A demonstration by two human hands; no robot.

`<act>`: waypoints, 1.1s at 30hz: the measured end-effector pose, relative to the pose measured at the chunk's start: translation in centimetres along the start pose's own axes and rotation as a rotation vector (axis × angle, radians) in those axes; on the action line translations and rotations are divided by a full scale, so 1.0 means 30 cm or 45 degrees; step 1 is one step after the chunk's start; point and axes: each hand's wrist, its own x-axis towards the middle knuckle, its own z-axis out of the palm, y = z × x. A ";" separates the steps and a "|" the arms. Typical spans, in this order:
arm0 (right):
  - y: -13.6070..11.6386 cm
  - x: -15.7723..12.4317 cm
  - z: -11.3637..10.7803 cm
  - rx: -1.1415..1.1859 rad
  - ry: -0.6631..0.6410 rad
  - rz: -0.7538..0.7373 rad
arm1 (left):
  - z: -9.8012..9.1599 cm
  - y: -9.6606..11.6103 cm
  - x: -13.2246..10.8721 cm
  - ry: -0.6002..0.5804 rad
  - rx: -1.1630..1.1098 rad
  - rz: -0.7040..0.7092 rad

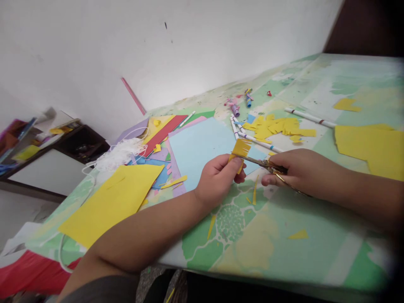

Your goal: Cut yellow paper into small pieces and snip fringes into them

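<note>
Pinched between the thumb and fingers of my left hand (219, 176) is a small piece of yellow paper (241, 148). Narrow slits along its right side give it a fringed edge. My right hand (296, 168) grips a pair of scissors (263, 163) by gold-coloured handles. Their blades reach leftward to the paper, close by my left thumb. Under the hands, thin yellow paper slivers (255, 191) lie on the patterned green tablecloth (284, 252). A light blue sheet (202, 143) lies just behind my left hand.
A yellow sheet (110, 202) lies left, near tangled white string (121, 153). Cut yellow pieces (280, 126) and white markers (311, 117) lie behind my hands. Another yellow sheet (369, 145) is at right. Small rolled paper pieces (235, 108) are farther back. A wall (189, 50) borders the table.
</note>
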 end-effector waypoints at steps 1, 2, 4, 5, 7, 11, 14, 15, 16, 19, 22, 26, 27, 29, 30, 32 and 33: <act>0.001 0.000 0.000 0.002 0.003 0.001 | -0.002 -0.002 0.001 -0.008 -0.021 -0.001; 0.001 -0.001 0.001 0.005 0.006 -0.001 | -0.003 -0.003 0.001 -0.014 -0.040 -0.002; 0.003 -0.004 0.002 0.010 0.016 -0.010 | -0.005 -0.004 0.001 -0.023 -0.061 -0.001; 0.004 -0.005 0.003 0.012 0.020 -0.015 | -0.005 -0.003 0.001 -0.025 -0.060 0.003; 0.004 -0.009 0.003 0.016 0.024 -0.024 | -0.003 -0.001 0.000 -0.021 -0.052 0.009; -0.001 -0.015 -0.001 0.015 0.030 -0.002 | 0.002 0.001 0.002 0.024 -0.077 0.013; -0.006 -0.017 -0.001 -0.004 0.042 0.017 | 0.004 0.001 0.005 0.039 -0.077 0.014; -0.007 -0.016 -0.001 -0.013 0.048 0.020 | 0.005 0.002 0.006 0.045 -0.076 0.006; -0.007 -0.015 0.000 -0.024 0.054 0.023 | 0.006 0.002 0.007 0.055 -0.082 -0.003; -0.003 -0.009 0.000 -0.083 0.069 0.047 | 0.009 0.004 0.010 0.093 -0.128 -0.025; 0.004 -0.004 -0.005 -0.153 0.068 0.089 | 0.011 0.004 0.015 0.127 -0.168 -0.062; 0.008 -0.001 -0.009 -0.171 0.074 0.112 | 0.011 0.004 0.023 0.177 -0.184 -0.116; 0.008 -0.001 -0.009 -0.170 0.073 0.107 | 0.011 0.004 0.025 0.184 -0.184 -0.131; 0.006 -0.002 -0.008 -0.171 0.072 0.094 | 0.011 0.004 0.027 0.178 -0.185 -0.157; 0.005 -0.003 -0.008 -0.173 0.072 0.092 | 0.012 0.004 0.027 0.161 -0.186 -0.166; 0.002 -0.004 -0.008 -0.179 0.073 0.091 | 0.013 0.003 0.026 0.108 -0.187 -0.175; 0.001 -0.005 -0.008 -0.182 0.070 0.094 | 0.013 0.002 0.026 0.079 -0.187 -0.179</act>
